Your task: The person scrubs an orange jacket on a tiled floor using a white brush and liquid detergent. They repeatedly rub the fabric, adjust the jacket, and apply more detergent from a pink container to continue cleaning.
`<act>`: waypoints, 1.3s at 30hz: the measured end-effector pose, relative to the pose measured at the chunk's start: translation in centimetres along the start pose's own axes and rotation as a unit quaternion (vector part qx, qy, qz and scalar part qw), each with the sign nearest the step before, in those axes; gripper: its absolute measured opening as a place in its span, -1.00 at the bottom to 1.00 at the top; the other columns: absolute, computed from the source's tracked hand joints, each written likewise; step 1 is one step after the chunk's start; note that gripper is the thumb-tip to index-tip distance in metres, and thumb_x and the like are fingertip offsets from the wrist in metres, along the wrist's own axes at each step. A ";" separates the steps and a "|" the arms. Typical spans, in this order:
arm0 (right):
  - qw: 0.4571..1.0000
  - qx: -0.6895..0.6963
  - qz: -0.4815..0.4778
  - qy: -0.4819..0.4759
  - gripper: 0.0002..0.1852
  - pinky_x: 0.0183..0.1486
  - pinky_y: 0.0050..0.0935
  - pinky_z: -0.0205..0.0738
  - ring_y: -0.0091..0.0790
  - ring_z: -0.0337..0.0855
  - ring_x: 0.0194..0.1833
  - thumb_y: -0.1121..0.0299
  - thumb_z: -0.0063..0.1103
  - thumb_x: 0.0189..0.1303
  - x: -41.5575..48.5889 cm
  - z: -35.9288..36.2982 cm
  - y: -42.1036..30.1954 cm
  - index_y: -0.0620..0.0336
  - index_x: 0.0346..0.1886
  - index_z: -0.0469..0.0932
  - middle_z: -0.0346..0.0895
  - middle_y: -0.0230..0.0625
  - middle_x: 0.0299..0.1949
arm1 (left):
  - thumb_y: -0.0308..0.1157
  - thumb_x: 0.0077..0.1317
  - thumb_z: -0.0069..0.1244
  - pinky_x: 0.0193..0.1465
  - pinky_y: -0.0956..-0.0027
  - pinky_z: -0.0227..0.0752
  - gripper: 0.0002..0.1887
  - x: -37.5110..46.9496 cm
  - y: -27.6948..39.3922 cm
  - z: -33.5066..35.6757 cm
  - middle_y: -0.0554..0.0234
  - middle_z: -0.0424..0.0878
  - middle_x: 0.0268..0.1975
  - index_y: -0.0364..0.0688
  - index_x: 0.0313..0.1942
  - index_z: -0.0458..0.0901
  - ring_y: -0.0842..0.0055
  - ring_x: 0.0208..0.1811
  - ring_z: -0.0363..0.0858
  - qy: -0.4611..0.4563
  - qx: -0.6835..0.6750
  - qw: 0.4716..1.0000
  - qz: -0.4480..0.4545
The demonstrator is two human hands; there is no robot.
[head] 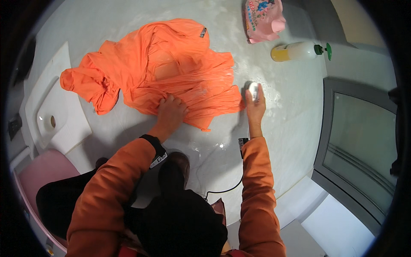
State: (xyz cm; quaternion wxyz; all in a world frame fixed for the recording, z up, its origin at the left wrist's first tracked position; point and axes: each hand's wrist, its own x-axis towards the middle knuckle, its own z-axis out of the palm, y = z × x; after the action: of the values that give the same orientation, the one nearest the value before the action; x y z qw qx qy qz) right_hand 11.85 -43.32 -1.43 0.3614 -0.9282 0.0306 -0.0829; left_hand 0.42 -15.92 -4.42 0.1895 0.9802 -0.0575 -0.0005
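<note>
A wet orange garment [192, 80] lies spread and wrinkled on the grey floor, with pale suds on its lower part. My left hand [172, 110] presses on the near edge of the garment, fingers bunched into the cloth. Just off the garment's right end, my right hand [256, 107] grips a small white oval object [253, 91]. Its underside is hidden, so I cannot tell whether it is a brush or a bar of soap.
A pink detergent bag [261, 22] and a pump bottle [293, 52] of yellow liquid stand at upper right. At left is a white squat toilet [61, 112], with a pink plastic item [48, 170] below it. A grey-framed door [356, 147] borders the right. Water wets the floor [273, 125].
</note>
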 end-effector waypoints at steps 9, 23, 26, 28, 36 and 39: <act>0.981 0.072 0.137 -0.117 -0.46 -0.05 -0.39 0.47 -0.36 0.56 -0.11 0.35 0.44 0.02 -1.5 2.2 -3.7 0.31 0.07 0.44 0.52 -0.23 -0.05 | -0.25 0.11 0.16 -0.06 0.21 0.23 -0.83 -0.6 -0.1 -2.5 0.32 0.51 -0.31 -0.07 -0.37 0.54 0.36 -0.14 0.44 0.007 -0.095 0.995 0.018; 0.943 0.252 0.212 -0.046 -0.77 -0.57 -0.61 0.29 -0.61 0.43 -0.54 0.49 0.23 0.11 0.8 -1.2 -5.5 0.15 -0.18 0.41 0.45 -0.44 -0.50 | -0.44 0.03 0.12 -0.20 0.30 0.30 -0.84 1.1 -1.7 -6.5 0.31 0.52 -0.33 -0.11 -0.34 0.57 0.38 -0.26 0.51 0.087 -0.141 0.972 0.166; 0.887 0.405 0.215 -0.044 -0.81 -0.66 -0.71 0.08 -0.66 0.34 -0.62 0.53 0.18 0.12 1.7 -4.3 -3.6 0.12 -0.21 0.41 0.44 -0.44 -0.52 | -0.47 0.00 0.11 -0.23 0.30 0.33 -0.82 1.5 -3.7 -6.7 0.29 0.52 -0.30 -0.11 -0.32 0.57 0.36 -0.25 0.53 0.086 -0.104 0.980 0.147; 0.906 0.381 0.178 -0.051 -0.80 -0.65 -0.70 0.06 -0.68 0.35 -0.61 0.53 0.17 0.11 1.4 -5.0 -1.3 0.11 -0.21 0.41 0.44 -0.45 -0.52 | -0.47 0.00 0.11 -0.21 0.29 0.35 -0.79 1.4 -4.8 -6.6 0.28 0.52 -0.27 -0.11 -0.30 0.57 0.33 -0.25 0.54 0.051 -0.071 0.989 0.120; 0.989 -0.016 0.148 -0.006 -0.16 0.08 -0.33 0.39 -0.18 0.50 0.05 0.24 0.48 -0.03 -3.5 -2.5 3.7 0.25 0.32 0.24 0.42 0.02 0.06 | -0.39 0.05 0.16 -0.22 0.26 0.44 -0.80 -1.7 -5.6 -4.8 0.28 0.52 -0.28 -0.10 -0.28 0.56 0.31 -0.23 0.56 -0.018 -0.105 0.977 0.186; 0.988 -0.135 0.007 0.076 -0.11 0.05 -0.31 0.40 -0.15 0.45 0.02 0.19 0.46 0.02 -5.0 -1.5 -0.3 0.20 0.39 0.18 0.33 -0.07 0.05 | -0.32 0.08 0.17 -0.30 0.26 0.45 -0.81 -1.3 -5.6 -4.1 0.27 0.52 -0.34 -0.11 -0.32 0.56 0.29 -0.29 0.57 -0.030 -0.122 0.981 0.147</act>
State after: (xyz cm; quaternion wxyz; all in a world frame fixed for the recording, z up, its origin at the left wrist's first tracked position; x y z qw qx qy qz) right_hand 6.70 -43.51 -0.78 0.2302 -0.9592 0.0758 -0.1458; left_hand -0.18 -9.12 -2.72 0.3037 0.9301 -0.2065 -0.0092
